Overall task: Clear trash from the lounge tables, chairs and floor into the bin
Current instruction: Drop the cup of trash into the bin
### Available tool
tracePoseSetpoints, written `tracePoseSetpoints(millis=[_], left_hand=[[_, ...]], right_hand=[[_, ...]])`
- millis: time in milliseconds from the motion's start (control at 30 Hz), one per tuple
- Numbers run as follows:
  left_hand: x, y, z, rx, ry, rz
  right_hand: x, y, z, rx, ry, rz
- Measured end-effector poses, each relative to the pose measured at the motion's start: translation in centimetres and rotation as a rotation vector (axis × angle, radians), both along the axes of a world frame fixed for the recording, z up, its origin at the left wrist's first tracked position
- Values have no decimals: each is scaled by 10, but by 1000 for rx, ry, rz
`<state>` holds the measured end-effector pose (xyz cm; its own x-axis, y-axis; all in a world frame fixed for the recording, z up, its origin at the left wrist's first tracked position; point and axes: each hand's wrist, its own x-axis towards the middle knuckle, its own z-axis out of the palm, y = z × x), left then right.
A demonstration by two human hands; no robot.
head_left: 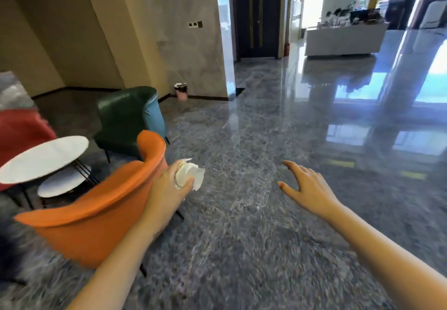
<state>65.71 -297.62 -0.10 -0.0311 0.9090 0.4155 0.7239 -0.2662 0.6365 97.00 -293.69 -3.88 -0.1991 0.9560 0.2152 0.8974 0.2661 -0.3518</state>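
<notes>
My left hand is closed around a wad of crumpled white paper, held just right of the orange chair's back. My right hand hangs over the grey marble floor with fingers spread and nothing in it. A small pink bin with a dark liner stands far ahead against the grey wall, beyond the green chair.
An orange chair is close on my left. Behind it stand a round white table with a lower white one, a green chair and a red chair. Glossy floor stretches ahead and right to a white counter.
</notes>
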Motion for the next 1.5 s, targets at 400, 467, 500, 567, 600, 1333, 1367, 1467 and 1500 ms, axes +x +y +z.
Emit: tracePoseSetpoints(millis=[400, 467, 500, 567, 600, 1333, 1367, 1467, 1500], left_hand=[[-114, 417, -15, 69, 70, 248], [-130, 499, -15, 63, 75, 250], [-137, 540, -12, 64, 81, 252], [-150, 620, -3, 50, 66, 246], [-154, 660, 3, 52, 64, 237], [-270, 1449, 2, -63, 105, 302], [-281, 1479, 0, -71, 106, 315], [-318, 1570, -15, -73, 99, 330], [-332, 1604, -20, -74, 98, 338]], right_hand=[[-149, 471, 16, 82, 13, 197], [-168, 551, 19, 82, -14, 211], [-176, 591, 23, 80, -19, 220], [-187, 666, 32, 73, -26, 223], [-191, 703, 37, 76, -30, 221], [-331, 1515, 29, 103, -19, 272], [-343, 1548, 26, 107, -4, 276], [-377, 1647, 11, 110, 36, 276], [-391, 1684, 5, 111, 35, 281]])
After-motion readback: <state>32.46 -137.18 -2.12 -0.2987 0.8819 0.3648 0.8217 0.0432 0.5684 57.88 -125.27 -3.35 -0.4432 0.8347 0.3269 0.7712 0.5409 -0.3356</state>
